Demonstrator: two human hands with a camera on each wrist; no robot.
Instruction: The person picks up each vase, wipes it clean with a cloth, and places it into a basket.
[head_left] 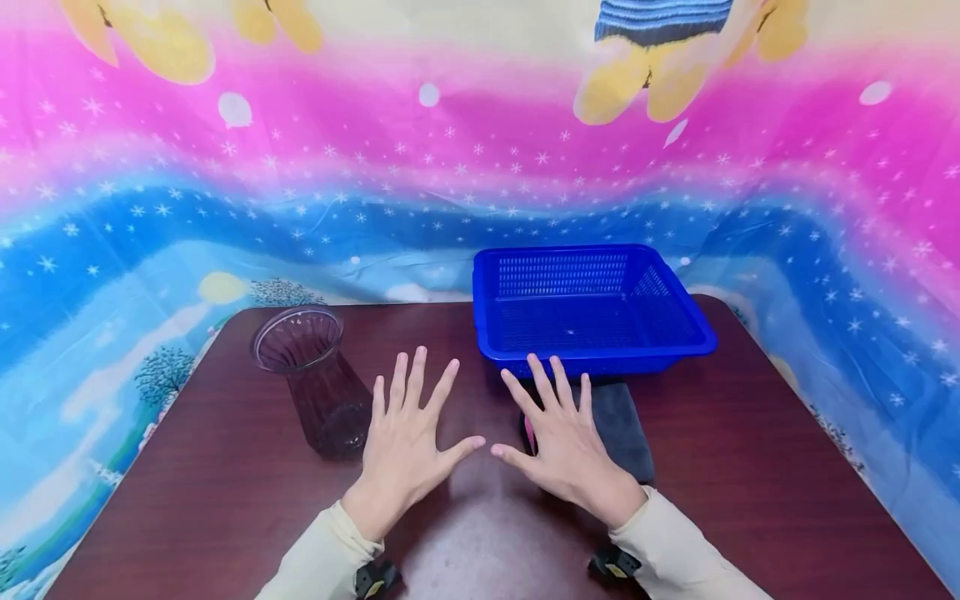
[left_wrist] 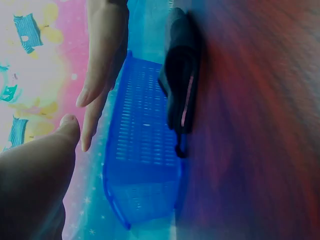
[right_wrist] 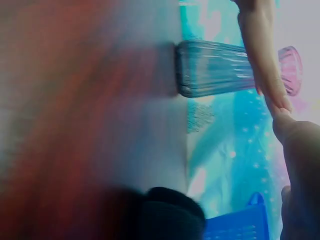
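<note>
Your left hand [head_left: 405,450] is held up over the table [head_left: 712,517] with its fingers straight and spread wide, and its grip is loose and bare. Your right hand [head_left: 566,446] is just the same, with its fingers fanned out and its palm down. The two thumbs point at each other, and in the head view a small gap shows between their tips.

The glass vase [head_left: 330,417] stands upright on the table, to the left of your left hand. It is see-through and a bit purple, with a wide, wavy top and lines down its sides. From the head, your left hand covers a little of its edge.

A dark folded bundle [head_left: 628,437] lies flat on the table under your right hand, which hides part of it. The left wrist view shows its rolled end, a pink strip [left_wrist: 187,102] in the fold and a little loop [left_wrist: 180,148]. You cannot tell what it is.

The blue basket [head_left: 562,275] sits at the back of the table, right of the middle, just behind the bundle. Its walls are full of small holes. Behind it all hangs a bright curtain [head_left: 450,167] in pink and blue, dotted with white snowflakes.
</note>
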